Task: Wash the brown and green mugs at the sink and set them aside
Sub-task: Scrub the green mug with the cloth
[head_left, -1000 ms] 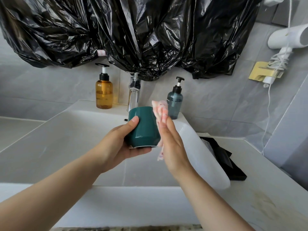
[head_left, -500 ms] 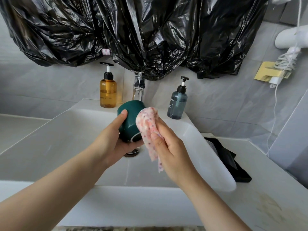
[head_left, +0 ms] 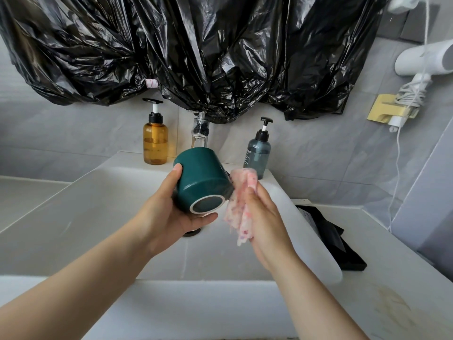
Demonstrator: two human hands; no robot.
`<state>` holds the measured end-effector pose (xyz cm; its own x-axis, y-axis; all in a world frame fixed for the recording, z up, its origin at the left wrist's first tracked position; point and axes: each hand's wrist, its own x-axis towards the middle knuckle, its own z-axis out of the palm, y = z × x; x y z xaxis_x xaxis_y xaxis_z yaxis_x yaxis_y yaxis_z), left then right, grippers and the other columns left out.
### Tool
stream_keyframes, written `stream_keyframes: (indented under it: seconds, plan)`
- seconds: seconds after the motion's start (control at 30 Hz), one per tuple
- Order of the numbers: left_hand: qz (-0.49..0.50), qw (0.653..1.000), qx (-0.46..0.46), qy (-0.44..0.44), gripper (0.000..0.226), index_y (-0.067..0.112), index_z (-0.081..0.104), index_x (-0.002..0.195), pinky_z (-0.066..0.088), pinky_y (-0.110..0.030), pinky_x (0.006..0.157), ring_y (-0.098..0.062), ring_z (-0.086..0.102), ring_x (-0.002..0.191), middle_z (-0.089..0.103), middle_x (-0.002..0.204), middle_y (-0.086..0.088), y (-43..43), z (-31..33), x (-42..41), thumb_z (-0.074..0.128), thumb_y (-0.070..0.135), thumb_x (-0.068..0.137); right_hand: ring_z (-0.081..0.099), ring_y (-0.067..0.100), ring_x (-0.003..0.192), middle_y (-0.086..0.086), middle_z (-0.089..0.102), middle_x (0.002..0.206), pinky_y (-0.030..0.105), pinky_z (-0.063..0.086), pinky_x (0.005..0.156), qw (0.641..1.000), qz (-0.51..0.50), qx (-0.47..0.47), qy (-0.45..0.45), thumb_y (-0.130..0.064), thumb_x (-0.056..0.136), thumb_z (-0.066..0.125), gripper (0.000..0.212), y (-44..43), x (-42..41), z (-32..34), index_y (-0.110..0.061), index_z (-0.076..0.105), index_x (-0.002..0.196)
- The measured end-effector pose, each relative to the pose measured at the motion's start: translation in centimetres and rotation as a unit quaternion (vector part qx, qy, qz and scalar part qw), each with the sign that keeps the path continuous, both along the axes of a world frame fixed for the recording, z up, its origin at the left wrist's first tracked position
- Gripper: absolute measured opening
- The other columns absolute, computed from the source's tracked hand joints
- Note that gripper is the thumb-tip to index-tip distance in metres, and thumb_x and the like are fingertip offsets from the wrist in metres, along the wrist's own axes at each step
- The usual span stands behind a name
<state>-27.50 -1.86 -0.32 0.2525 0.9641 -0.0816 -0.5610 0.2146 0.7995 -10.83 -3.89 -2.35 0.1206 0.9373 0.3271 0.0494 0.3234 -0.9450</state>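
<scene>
both hands work over the sink [head_left: 73, 217]. left hand [head_left: 169, 214] grips the mug [head_left: 202, 179] around its side, thumb on top, base turned toward us, mouth away. right hand [head_left: 262, 212] is closed on a cloth [head_left: 241, 204] that touches the mug's right side.

one big black bag [head_left: 196, 50] hangs above. one tap [head_left: 199, 133] stands behind the mug. two pump bottles [head_left: 155, 141] sit by it, one amber, one blue-grey.

the mug looks hard, smooth and likely slippery when wet, and it could break if dropped. best to hold it round the body. i see one green mug; no brown mug shows.
</scene>
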Motion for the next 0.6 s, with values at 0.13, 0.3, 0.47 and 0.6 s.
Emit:
stream_keyframes:
  seconds: [0.13, 0.3, 0.47, 0.6]
  plan:
    - [-0.017, 0.999, 0.013, 0.039, 0.058, 0.022, 0.055, 0.129, 0.051, -0.051, 0.093, -0.027, 0.07, 0.103, 0.074, 0.113, -0.01, -0.1, -0.2, 0.3, 0.053, 0.058, 0.084, 0.046, -0.005, 0.129, -0.021, 0.054, 0.139, 0.033, 0.032, 0.117, 0.999, 0.043, 0.0, 0.002, -0.033, 0.105, 0.039, 0.04, -0.2, -0.3, 0.4, -0.028, 0.046, 0.144]
    - [-0.068, 0.993, 0.002, 0.095, 0.066, 0.021, 0.057, 0.131, 0.039, -0.044, 0.108, -0.02, 0.059, 0.109, 0.073, 0.114, -0.004, -0.2, -0.3, 0.4, 0.053, 0.062, 0.079, 0.058, -0.005, 0.114, -0.018, 0.065, 0.125, 0.018, 0.047, 0.091, 0.999, 0.008, 0.037, 0.029, -0.038, 0.099, 0.046, 0.036, -0.7, 0.1, 0.8, -0.031, 0.059, 0.131]
    - [-0.081, 0.987, 0.019, 0.14, 0.066, 0.016, 0.061, 0.121, 0.046, -0.043, 0.103, -0.028, 0.064, 0.101, 0.074, 0.107, -0.013, -0.4, -0.1, -0.3, 0.076, 0.049, 0.067, 0.043, 0.008, 0.06, 0.006, 0.057, 0.068, 0.016, 0.033, 0.049, 0.995, -0.028, 0.036, 0.085, -0.048, 0.089, 0.058, 0.02, -0.9, 0.2, 1.3, -0.034, 0.073, 0.093]
    - [-0.119, 0.975, 0.028, 0.184, 0.078, 0.015, 0.063, 0.118, 0.058, -0.042, 0.085, -0.028, 0.072, 0.098, 0.074, 0.111, -0.013, -0.6, -0.1, -0.5, 0.084, 0.045, 0.048, 0.065, 0.006, 0.089, -0.006, 0.072, 0.099, 0.019, 0.045, 0.074, 0.994, -0.018, 0.053, 0.097, -0.028, 0.098, 0.056, 0.017, -0.5, 0.5, 1.1, -0.029, 0.073, 0.098]
